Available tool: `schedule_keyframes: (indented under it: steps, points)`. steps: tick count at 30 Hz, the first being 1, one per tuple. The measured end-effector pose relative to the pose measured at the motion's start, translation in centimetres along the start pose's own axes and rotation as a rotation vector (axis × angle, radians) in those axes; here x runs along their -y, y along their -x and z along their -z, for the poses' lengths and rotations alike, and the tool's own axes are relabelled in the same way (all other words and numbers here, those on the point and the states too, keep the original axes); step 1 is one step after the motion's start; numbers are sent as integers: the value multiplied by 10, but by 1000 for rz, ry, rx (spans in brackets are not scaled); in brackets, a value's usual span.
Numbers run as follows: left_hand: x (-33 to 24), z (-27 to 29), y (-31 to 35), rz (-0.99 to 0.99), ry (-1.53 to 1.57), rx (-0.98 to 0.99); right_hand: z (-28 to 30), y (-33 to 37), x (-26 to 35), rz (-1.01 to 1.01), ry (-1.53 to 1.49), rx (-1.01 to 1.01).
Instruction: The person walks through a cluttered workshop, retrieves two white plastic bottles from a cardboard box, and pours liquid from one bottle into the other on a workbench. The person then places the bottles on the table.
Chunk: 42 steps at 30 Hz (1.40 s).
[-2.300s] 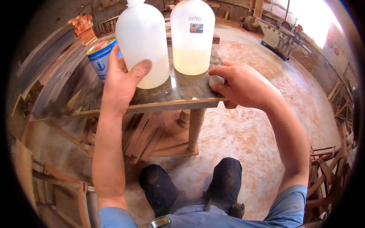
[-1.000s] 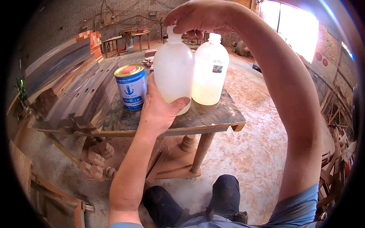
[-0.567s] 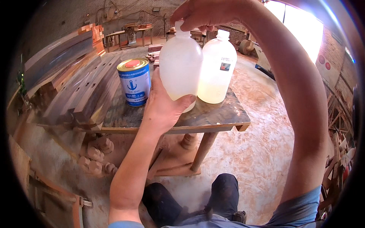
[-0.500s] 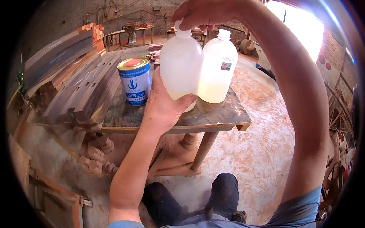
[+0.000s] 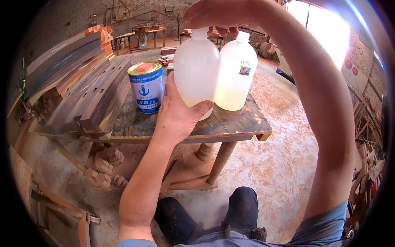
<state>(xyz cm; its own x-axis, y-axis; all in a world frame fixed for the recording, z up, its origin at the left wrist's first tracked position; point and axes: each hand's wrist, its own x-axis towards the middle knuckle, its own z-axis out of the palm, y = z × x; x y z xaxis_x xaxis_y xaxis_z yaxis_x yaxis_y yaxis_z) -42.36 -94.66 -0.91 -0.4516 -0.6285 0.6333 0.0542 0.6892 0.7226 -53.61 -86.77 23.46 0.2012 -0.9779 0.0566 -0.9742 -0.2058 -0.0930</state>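
Note:
My left hand [image 5: 181,113] is wrapped round the lower part of a translucent white plastic bottle [image 5: 196,68], with a little pale yellow liquid near its base. Over the bottle's neck, my right hand [image 5: 214,15] is curled at the top edge of the picture. It covers the bottle's mouth, and whatever its fingers grip is hidden. Close behind on the right stands a second such bottle [image 5: 236,76] with a small label and yellowish liquid in it. To the left of my left hand, a blue and white tin [image 5: 146,88] with a gold rim and a red lid stands upright.
These things stand on a worn dark wooden table [image 5: 230,125]. Long dark timber beams [image 5: 98,94] lie along its left side. Round wooden pieces [image 5: 107,164] are heaped below. Scrap wood [image 5: 368,177] leans at the far right, and a machine [image 5: 273,53] stands behind.
My right hand has turned over the bottle's top; its thumb, earlier beside the neck, is now out of sight and curled fingertips show on the right. My left hand keeps its hold.

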Motion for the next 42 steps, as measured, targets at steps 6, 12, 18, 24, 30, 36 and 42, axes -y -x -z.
schedule_keyframes:
  steps: [6, 12, 18, 24, 30, 36, 42]
  points:
    - [-1, -1, 0, -26, 75, 22, 7, -11, 11, -298, 249, 100]
    - [-1, -2, 1, -63, 57, 4, 5, -20, -3, -138, 338, 96]
    - [-3, -1, -2, -63, 73, 28, 14, -10, -7, 22, 373, 189]
    - [-1, 1, -4, -74, 58, 29, 9, -21, -3, -75, 442, 138]
    - [1, 0, -2, -48, 72, 7, 1, -13, 9, -193, 369, 21]
    - [1, 0, -1, -39, 37, -3, -2, -8, 7, -78, 145, -7]
    - [-2, 1, -1, -73, -48, -6, 9, -18, 5, -108, 335, 191]
